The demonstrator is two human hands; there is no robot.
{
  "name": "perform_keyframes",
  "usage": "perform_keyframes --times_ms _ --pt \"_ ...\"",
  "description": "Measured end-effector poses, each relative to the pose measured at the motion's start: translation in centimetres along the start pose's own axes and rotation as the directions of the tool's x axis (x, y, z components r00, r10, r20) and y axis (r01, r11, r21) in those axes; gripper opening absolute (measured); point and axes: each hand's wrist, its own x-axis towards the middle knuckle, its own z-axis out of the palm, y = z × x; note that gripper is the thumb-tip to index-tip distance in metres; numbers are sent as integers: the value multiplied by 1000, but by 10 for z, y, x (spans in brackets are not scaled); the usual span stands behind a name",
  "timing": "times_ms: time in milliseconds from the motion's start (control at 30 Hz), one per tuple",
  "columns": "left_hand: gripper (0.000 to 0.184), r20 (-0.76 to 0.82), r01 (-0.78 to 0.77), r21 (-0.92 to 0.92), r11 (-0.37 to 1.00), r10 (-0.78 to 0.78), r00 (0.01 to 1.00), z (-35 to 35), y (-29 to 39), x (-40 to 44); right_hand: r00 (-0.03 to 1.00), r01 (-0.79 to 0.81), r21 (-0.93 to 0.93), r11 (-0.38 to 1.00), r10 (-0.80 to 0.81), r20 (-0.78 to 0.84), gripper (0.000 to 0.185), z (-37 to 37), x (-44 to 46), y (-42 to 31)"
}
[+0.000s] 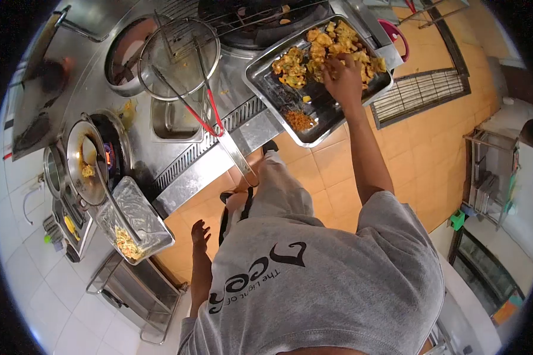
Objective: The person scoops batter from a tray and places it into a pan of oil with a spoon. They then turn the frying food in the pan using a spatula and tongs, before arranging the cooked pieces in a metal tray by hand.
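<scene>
My right hand reaches over a rectangular metal tray. Its curled fingers close on a golden fried fritter at the edge of a heap. Another clump of fritters lies to the left in the same tray, and a small pile of orange crumbs sits near its front corner. Down by my left side hangs my left hand, holding nothing, with its fingers loosely apart.
A round wire strainer and red-handled tongs lie over the steel counter. At left, a wok with a ladle stands beside a lit burner. A batter-smeared tray is in front. Beyond the counter edge is orange tiled floor.
</scene>
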Motion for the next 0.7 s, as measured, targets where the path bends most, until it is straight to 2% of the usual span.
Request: perform_keyframes --times_ms 33,133,167,233,267,300,367,433,467,567,700 --pt "31 -6 27 6 1000 -27 1000 3 0 -2 999 41 -9 999 -42 -33 20 1 1 8" --pt "30 23 50 -13 999 -50 998 11 -9 -9 982 -187 221 957 174 77 19 -4 11 19" --pt "30 47 39 -10 999 -39 998 13 -11 -11 983 -180 258 949 178 31 23 -9 12 19" --pt "30 99 14 0 1000 -14 995 11 -20 -7 949 -314 413 855 296 109 24 -5 9 26" --pt "31 110 -75 90 993 64 992 11 -23 -5 925 -377 481 791 347 153 25 -4 9 29" --pt "31 129 -163 178 970 141 982 12 -28 -3 868 -493 558 668 419 266 25 -9 10 25" --pt "32 120 -165 166 972 146 982 12 -35 2 713 -690 627 361 489 503 24 -23 12 15" --pt "33 72 6 -37 999 -3 997 20 -18 -8 629 -765 586 267 506 590 23 -25 11 16" --pt "33 66 10 -29 1000 -8 998 22 -12 -11 583 -798 561 218 510 632 23 -26 10 16" --pt "36 84 2 -26 1000 0 996 20 -7 -10 625 -766 613 193 448 639 25 -30 8 9" --pt "37 57 -14 10 1000 13 998 24 -1 -14 657 -749 594 292 440 612 25 -29 7 8"
